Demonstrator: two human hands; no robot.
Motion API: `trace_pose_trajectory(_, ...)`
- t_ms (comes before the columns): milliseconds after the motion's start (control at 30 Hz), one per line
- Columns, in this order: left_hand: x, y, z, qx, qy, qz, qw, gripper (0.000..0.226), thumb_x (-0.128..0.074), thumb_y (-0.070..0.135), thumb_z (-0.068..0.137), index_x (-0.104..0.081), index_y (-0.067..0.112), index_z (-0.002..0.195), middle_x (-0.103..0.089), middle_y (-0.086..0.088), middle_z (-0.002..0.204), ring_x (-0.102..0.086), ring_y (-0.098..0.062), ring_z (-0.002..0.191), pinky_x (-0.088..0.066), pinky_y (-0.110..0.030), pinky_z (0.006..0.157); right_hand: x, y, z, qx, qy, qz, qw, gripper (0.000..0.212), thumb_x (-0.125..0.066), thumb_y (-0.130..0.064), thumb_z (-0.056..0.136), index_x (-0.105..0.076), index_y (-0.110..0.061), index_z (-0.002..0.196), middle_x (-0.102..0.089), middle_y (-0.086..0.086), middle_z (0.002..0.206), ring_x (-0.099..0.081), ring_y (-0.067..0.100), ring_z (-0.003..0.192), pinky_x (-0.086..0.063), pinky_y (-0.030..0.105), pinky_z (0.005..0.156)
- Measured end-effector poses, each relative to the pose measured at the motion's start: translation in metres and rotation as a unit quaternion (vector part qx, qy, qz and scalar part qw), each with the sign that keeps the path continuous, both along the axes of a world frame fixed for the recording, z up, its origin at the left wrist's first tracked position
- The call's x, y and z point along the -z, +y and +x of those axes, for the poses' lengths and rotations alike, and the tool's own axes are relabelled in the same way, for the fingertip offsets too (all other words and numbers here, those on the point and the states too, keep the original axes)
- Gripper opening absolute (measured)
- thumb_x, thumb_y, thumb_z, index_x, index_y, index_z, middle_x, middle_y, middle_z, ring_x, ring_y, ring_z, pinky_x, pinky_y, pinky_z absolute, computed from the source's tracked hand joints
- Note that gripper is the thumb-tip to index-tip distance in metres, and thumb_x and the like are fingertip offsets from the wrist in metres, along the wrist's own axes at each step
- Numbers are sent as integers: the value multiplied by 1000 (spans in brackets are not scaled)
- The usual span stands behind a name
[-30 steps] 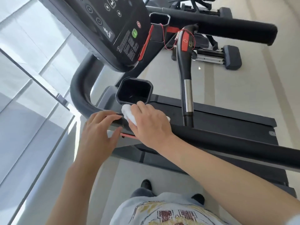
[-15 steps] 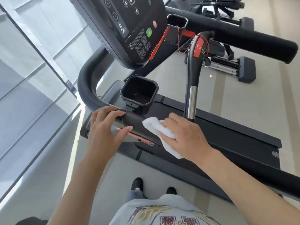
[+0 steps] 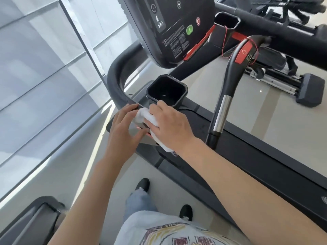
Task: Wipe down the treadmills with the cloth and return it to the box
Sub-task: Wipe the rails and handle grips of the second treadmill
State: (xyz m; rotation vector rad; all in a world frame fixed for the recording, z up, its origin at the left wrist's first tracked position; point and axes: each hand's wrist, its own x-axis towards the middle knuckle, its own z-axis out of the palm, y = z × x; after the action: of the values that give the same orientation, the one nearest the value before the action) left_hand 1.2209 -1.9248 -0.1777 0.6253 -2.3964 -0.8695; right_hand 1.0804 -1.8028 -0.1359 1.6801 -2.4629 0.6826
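Two bare hands work at the black treadmill's side rail (image 3: 256,152), just below its black octagonal cup holder (image 3: 166,90). Right hand (image 3: 169,128), fingers curled over the crumpled white cloth (image 3: 143,116), presses it on the rail; left hand (image 3: 123,131) braces beside it, fingers straight, touching the cloth. Wiping step is in hand; next move likely calls for a stroke along the rail. No box is visible.
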Motion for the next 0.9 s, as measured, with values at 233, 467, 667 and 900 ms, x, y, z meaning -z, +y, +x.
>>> trace_pose_trajectory(233,-5,-68,13,-14,-3,-1,1000,52,-82,29,88,-66,19,137,-53,1,152,-49,-21,142,-44,-52,116,9,17,-4,25,-3,21,999,21,-70,-29,93,-51,-21,96,-43,-9,90,-42,11,71,-39,26,45)
trace_pose_trajectory(467,3,-144,13,40,-16,12,999,56,-83,32,89,-64,20,140,-53,4,151,-50,-19,142,-47,-45,115,6,-88,12,55,51,22,997,22,-66,-31,96,-52,-15,92,-47,-2,86,-52,18,69,-49,36,46)
trace_pose_trajectory(667,-2,-192,15,18,-43,34,998,62,-81,29,90,-57,17,147,-56,4,147,-57,-17,132,-50,-44,112,11,-220,13,101,28,19,994,29,-73,-29,92,-55,-13,107,-55,6,97,-64,28,79,-42,33,52)
trace_pose_trajectory(900,-10,-213,11,50,-26,50,997,55,-79,34,91,-59,22,141,-57,9,144,-57,-14,132,-52,-46,109,3,-229,4,91,-35,29,995,25,-60,-37,101,-53,-16,115,-50,3,102,-63,28,84,-37,34,63)
